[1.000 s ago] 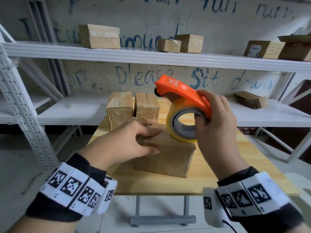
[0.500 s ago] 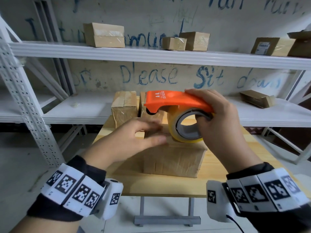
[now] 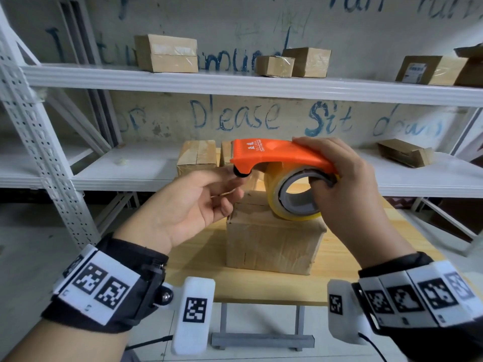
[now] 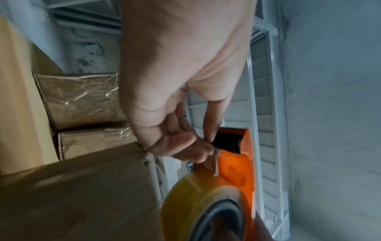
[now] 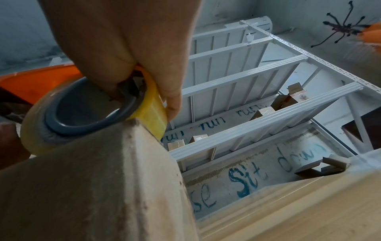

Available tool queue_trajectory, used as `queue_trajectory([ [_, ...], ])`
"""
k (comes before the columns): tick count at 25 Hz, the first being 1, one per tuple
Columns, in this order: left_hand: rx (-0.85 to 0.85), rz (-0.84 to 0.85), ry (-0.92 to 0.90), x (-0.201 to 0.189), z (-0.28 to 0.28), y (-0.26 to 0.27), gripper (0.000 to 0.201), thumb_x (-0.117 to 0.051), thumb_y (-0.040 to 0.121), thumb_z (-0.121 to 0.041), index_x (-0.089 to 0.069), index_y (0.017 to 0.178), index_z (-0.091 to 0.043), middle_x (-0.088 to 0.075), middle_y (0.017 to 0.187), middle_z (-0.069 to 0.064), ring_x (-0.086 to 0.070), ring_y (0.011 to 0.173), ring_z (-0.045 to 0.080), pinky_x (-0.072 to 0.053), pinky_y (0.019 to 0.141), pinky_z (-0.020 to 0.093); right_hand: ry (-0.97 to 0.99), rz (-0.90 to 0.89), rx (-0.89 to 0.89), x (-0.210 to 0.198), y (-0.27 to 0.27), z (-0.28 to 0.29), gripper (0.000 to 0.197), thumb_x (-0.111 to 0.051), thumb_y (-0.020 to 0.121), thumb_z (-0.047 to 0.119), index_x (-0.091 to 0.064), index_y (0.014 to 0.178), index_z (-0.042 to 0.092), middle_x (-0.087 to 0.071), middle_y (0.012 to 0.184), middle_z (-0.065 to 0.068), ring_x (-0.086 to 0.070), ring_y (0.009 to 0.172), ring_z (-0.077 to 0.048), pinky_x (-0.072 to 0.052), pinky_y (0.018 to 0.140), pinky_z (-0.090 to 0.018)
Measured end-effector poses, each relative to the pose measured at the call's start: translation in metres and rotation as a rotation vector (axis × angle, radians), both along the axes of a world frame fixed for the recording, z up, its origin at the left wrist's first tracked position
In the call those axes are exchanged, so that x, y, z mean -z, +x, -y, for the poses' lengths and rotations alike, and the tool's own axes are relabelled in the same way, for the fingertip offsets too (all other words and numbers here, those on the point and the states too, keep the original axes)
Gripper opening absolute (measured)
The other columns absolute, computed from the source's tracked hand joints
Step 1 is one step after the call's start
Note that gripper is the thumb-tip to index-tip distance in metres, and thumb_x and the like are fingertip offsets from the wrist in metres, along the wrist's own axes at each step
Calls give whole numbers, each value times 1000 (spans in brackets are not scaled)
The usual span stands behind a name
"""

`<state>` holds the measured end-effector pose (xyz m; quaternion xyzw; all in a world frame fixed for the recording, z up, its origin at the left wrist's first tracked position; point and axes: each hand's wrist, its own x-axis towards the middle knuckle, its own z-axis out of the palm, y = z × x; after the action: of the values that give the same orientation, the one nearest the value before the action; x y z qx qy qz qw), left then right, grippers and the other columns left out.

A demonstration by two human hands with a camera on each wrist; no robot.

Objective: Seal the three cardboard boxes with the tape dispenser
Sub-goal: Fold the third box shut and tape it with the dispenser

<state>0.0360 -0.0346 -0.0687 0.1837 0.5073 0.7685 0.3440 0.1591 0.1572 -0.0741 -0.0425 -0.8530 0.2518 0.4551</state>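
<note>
My right hand [image 3: 337, 178] grips the orange tape dispenser [image 3: 277, 155] with its yellowish tape roll [image 3: 290, 194], held level just above the near cardboard box [image 3: 271, 244] on the wooden table [image 3: 347, 273]. In the right wrist view the fingers curl through the grey core of the roll [image 5: 86, 114]. My left hand [image 3: 206, 194] is raised off the box; in the left wrist view its thumb and fingers [image 4: 191, 143] pinch the tape end beside the black roller [image 4: 228, 141] under the serrated blade. Two more boxes [image 3: 198, 158] stand side by side behind, the right one mostly hidden.
White metal shelving [image 3: 235, 84] runs behind and beside the table, with several cardboard boxes [image 3: 167, 53] on its upper shelf and an opened one [image 3: 405, 152] on the lower right shelf. A slanted shelf post [image 3: 39, 142] stands at the left.
The dispenser has tilted from nose-up to level and risen off the near box. My left hand has lifted from the box top and reached to the dispenser's front roller.
</note>
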Motion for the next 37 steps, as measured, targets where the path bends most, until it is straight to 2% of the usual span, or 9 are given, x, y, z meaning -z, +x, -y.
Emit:
queue_trajectory([
  [3, 5, 26, -27, 0, 0, -3, 22, -65, 84, -15, -70, 105, -15, -76, 96, 6, -73, 87, 22, -48, 57, 19, 24, 1, -13, 0, 0, -1, 72, -51, 68, -21, -65, 125, 19, -61, 116, 7, -51, 108, 8, -34, 89, -3],
  [5, 5, 9, -14, -2, 0, -4, 27, -67, 80, -14, -70, 107, -12, -76, 100, 9, -73, 95, 26, -57, 70, 24, 39, -11, -19, 0, 0, -1, 72, -50, 67, -22, -65, 125, 18, -61, 117, 6, -51, 109, 7, -35, 89, -4],
  [7, 13, 48, 32, -5, 1, -3, 27, -68, 74, -12, -73, 100, -9, -75, 94, 11, -73, 90, 26, -61, 77, 28, 36, -47, -15, 0, 0, -1, 72, -50, 66, -23, -66, 124, 17, -62, 117, 4, -54, 109, 0, -37, 90, -6],
  [11, -21, 91, 41, -4, 1, -1, 17, -68, 77, -13, -76, 88, -4, -73, 81, 9, -70, 64, 12, -57, 55, 16, 69, -80, -4, -4, 2, -1, 71, -50, 65, -24, -68, 123, 14, -63, 117, 2, -55, 109, -2, -39, 92, -8],
  [16, -129, 61, -49, -9, 4, -3, 22, -67, 64, -8, -73, 85, -5, -75, 70, 8, -71, 53, 9, -49, 43, 9, 147, -37, 0, -11, 11, -1, 69, -53, 67, -24, -69, 122, 14, -64, 116, 1, -55, 109, -4, -41, 90, -7],
  [26, -161, -11, -167, -14, 15, -17, 16, -65, 66, -9, -79, 58, -11, -76, 69, 5, -73, 56, 7, -43, 38, 5, 228, -14, -17, -19, 10, -3, 70, -51, 65, -22, -68, 124, 13, -64, 113, -5, -60, 106, -15, -48, 89, -22],
  [31, -174, -16, -228, -9, 25, -23, 19, -66, 73, -11, -80, 59, -10, -77, 72, 6, -73, 59, 7, -45, 38, 7, 231, -13, 32, -14, 10, -7, 71, -50, 65, -22, -67, 125, 12, -64, 114, -5, -59, 106, -14, -47, 92, -18],
  [34, -187, 18, -249, -7, 23, -27, 36, -61, 91, -8, -79, 60, -9, -76, 71, 6, -71, 54, 6, -44, 37, 7, 227, -7, 37, -16, 10, -9, 70, -50, 65, -21, -68, 125, 13, -65, 113, -4, -61, 105, -16, -47, 91, -19],
  [37, -182, 30, -259, -7, 25, -31, 28, -62, 91, -7, -79, 69, -6, -76, 74, 8, -60, 40, 2, -39, 34, 5, 240, -1, 32, -18, 11, -12, 70, -51, 66, -21, -67, 125, 13, -66, 113, -4, -61, 105, -16, -49, 90, -22],
])
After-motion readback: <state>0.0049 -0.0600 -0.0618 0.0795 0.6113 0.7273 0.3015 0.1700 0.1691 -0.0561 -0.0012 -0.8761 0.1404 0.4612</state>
